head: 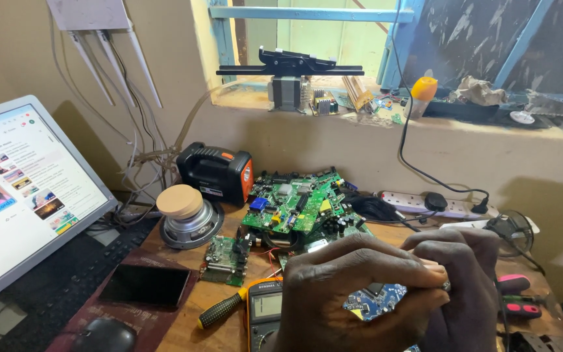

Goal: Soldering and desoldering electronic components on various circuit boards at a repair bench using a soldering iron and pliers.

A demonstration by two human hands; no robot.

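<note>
My left hand (353,287) and my right hand (467,280) are raised together near the bottom middle, fingertips meeting. They pinch a small silvery part (446,285) between them; what it is cannot be told. Just below the hands lies a small blue circuit board (376,300). Under my left wrist sits an orange multimeter (265,309) with a grey display. A screwdriver with a yellow-black handle (219,311) lies to its left on the wooden table (190,322).
A pile of green circuit boards (294,202) lies behind the hands, a smaller green board (224,257) to the left. A speaker driver (187,218), orange-black lamp (216,173), monitor (21,189), dark phone (144,285), mouse (105,336), white power strip (425,203) and pink-handled tools (519,296) surround them.
</note>
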